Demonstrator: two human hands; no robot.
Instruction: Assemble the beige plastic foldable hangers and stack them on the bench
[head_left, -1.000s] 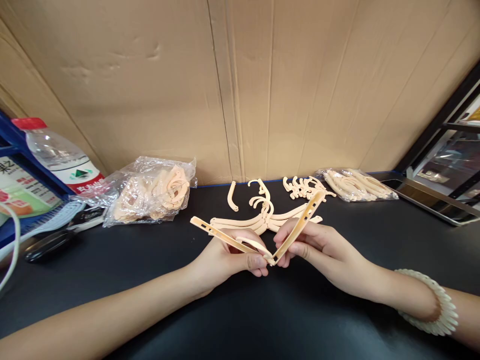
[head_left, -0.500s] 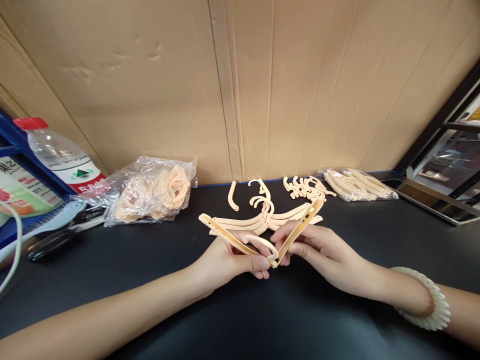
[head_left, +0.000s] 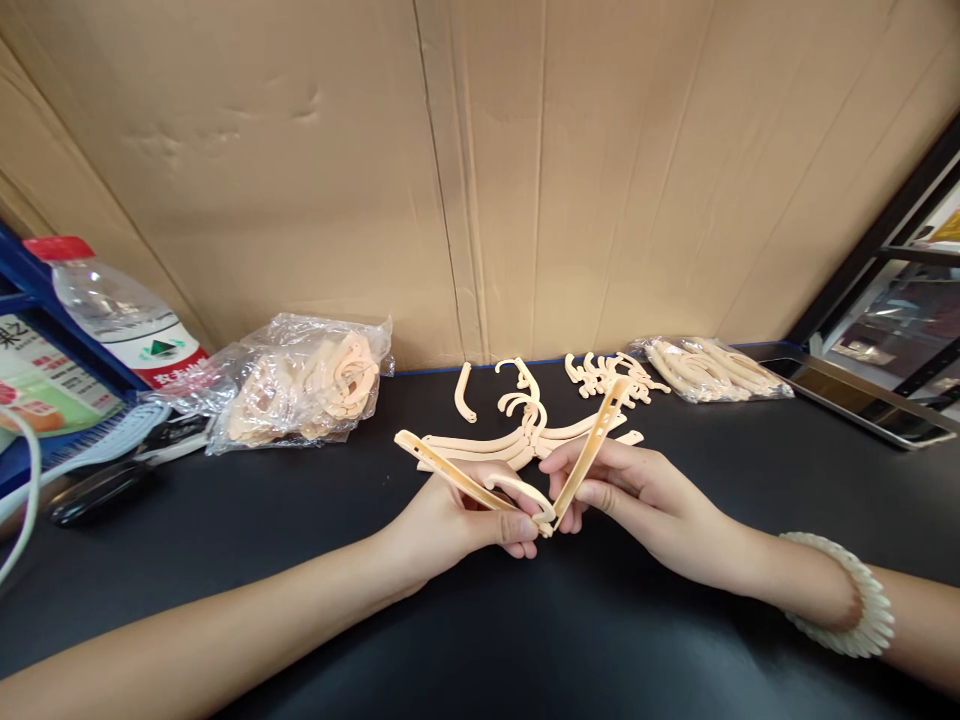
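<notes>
My left hand (head_left: 457, 525) is closed on a beige hanger arm (head_left: 442, 468) that slants up to the left, and a curved hook (head_left: 517, 487) rises between my hands at its inner end. My right hand (head_left: 630, 495) pinches a second beige hanger arm (head_left: 598, 440), which slants up to the right with its hollow side showing. The two arms meet in a V at my fingertips, where the exact fit is too small to tell. Just behind, assembled hangers (head_left: 480, 445) lie stacked on the black table (head_left: 480, 640).
At the back are a single curved piece (head_left: 465, 392), a pile of hooks (head_left: 615, 375), a bag of hanger arms (head_left: 712, 368) and a bag of beige pieces (head_left: 300, 385). A phone (head_left: 862, 395) lies right; a bottle (head_left: 127, 310), brush (head_left: 112, 435) and black-handled tool (head_left: 97, 492) are left.
The right hanger arm has tilted more upright, its upper end moving left, with my right hand still on it. My left hand and its piece have barely moved.
</notes>
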